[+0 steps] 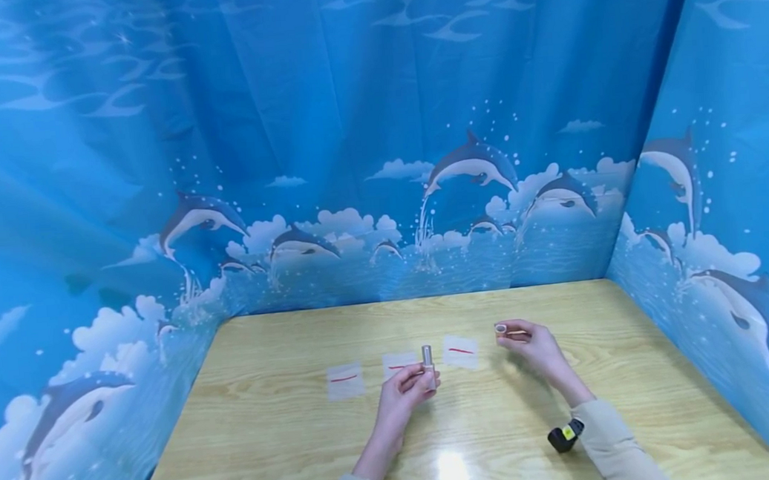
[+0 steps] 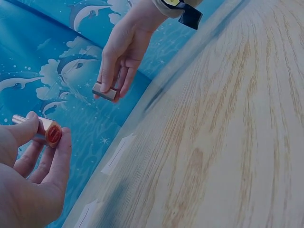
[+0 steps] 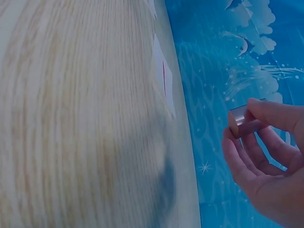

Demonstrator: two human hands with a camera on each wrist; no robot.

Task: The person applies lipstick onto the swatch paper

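Note:
Between thumb and fingers, my left hand (image 1: pixel 398 399) pinches a shiny lipstick tube (image 1: pixel 427 357), held upright above the table. In the left wrist view, the lipstick tube (image 2: pixel 51 133) shows a red label on its end. Farther right, my right hand (image 1: pixel 538 350) pinches the lipstick cap (image 1: pixel 501 330) by its sides, apart from the tube. The cap (image 3: pixel 241 122) looks metallic in the right wrist view. Three small pale paper pieces lie flat, each with a red line: a left one (image 1: pixel 345 389), a middle one (image 1: pixel 398 359) partly behind my left hand, and a right one (image 1: pixel 461 362).
The light wood-grain table (image 1: pixel 272 456) spreads beneath both hands. Blue dolphin-print curtains (image 1: pixel 349 123) stand along its back and sides. A black strap device (image 1: pixel 563 436) sits at the right wrist.

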